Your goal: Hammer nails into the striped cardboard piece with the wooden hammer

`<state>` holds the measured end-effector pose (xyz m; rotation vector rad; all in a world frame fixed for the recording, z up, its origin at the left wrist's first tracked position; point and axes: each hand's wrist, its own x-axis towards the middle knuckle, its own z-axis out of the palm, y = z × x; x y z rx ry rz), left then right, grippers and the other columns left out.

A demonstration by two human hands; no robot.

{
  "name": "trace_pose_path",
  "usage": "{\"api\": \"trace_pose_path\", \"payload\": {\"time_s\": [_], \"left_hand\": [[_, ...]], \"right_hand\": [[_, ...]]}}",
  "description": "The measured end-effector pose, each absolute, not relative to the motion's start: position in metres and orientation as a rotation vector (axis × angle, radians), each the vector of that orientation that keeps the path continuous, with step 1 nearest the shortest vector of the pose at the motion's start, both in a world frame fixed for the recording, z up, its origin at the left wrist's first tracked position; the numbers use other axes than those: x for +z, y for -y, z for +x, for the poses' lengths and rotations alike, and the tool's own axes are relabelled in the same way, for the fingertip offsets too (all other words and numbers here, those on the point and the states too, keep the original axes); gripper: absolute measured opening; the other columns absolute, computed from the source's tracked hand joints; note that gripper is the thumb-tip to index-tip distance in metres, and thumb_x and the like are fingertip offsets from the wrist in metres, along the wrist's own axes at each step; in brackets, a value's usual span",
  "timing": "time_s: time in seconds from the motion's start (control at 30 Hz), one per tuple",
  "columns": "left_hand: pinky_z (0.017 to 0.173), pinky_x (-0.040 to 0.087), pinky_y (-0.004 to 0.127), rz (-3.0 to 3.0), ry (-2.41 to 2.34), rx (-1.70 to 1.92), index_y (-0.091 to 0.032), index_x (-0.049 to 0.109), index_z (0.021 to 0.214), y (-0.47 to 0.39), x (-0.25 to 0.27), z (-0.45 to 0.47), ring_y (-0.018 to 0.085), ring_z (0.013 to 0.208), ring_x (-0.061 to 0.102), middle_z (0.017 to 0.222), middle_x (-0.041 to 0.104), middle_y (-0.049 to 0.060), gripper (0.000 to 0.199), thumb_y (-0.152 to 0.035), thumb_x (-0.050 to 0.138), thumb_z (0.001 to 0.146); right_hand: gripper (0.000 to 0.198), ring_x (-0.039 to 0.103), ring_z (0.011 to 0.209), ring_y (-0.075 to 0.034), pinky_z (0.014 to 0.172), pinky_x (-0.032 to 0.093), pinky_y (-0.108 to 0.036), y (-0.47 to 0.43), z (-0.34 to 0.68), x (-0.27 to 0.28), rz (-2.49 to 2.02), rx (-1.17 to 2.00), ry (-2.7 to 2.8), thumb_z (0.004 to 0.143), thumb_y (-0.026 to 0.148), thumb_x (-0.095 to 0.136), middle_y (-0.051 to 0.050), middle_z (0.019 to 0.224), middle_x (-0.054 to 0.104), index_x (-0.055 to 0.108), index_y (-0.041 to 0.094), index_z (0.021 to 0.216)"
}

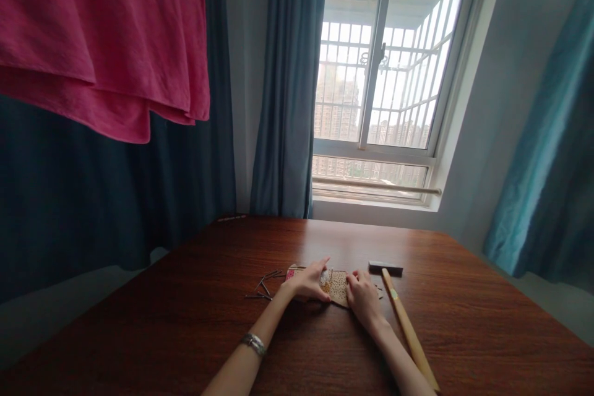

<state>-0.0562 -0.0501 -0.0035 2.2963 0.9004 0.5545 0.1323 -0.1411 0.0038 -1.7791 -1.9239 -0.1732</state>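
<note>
A flat tan board (340,285) covered with small dark dots lies on the table in front of me. Pink shows at its left end, with whitish and yellowish patches near the middle. Across its left part rests my left hand (310,281), thumb and fingers spread apart. My right hand (362,296) has its fingers curled over the right end of the board; anything small under the fingertips is hidden. Several dark nails (264,286) are scattered just left of the board. To the right lies a hammer (403,315) with a dark head and a pale wooden handle, close beside my right forearm.
The brown wooden table (185,322) stretches to the wall below a barred window (371,105). Blue curtains (290,86) hang on both sides. A pink cloth (106,31) hangs at the upper left. Small thin pieces lie just right of my right hand.
</note>
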Motion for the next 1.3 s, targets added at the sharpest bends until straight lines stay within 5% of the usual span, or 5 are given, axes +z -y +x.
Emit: {"api": "trace_pose_path", "payload": {"time_s": [1.1,1.17,1.3], "left_hand": [[0.096,0.034,0.033,2.435,-0.904,0.537,-0.015,0.035,0.131,0.057,0.008,-0.054,0.027,0.113,0.042,0.123,0.046,0.012,0.102,-0.046,0.076,0.042],[0.096,0.035,0.031,2.425,-0.947,0.524,-0.015,0.039,0.129,0.052,0.017,-0.064,0.026,0.113,0.043,0.123,0.047,0.011,0.094,-0.048,0.073,0.047],[0.089,0.038,0.027,2.405,-1.289,0.636,-0.015,0.060,0.106,0.038,0.038,-0.102,0.022,0.102,0.052,0.106,0.060,0.009,0.044,-0.037,0.060,0.068]], "right_hand": [[0.029,0.050,0.095,-0.020,0.084,0.035,-0.027,0.140,0.134,-0.011,-1.724,-0.172,1.858,0.079,0.018,0.042,-0.007,0.098,0.058,0.062,0.021,0.100],[0.028,0.050,0.095,-0.021,0.084,0.035,-0.027,0.139,0.135,-0.012,-1.721,-0.176,1.856,0.080,0.019,0.042,-0.008,0.098,0.058,0.063,0.021,0.099],[0.029,0.050,0.095,-0.021,0.083,0.036,-0.027,0.140,0.135,-0.013,-1.711,-0.188,1.851,0.080,0.019,0.042,-0.007,0.097,0.058,0.062,0.022,0.101]]}}
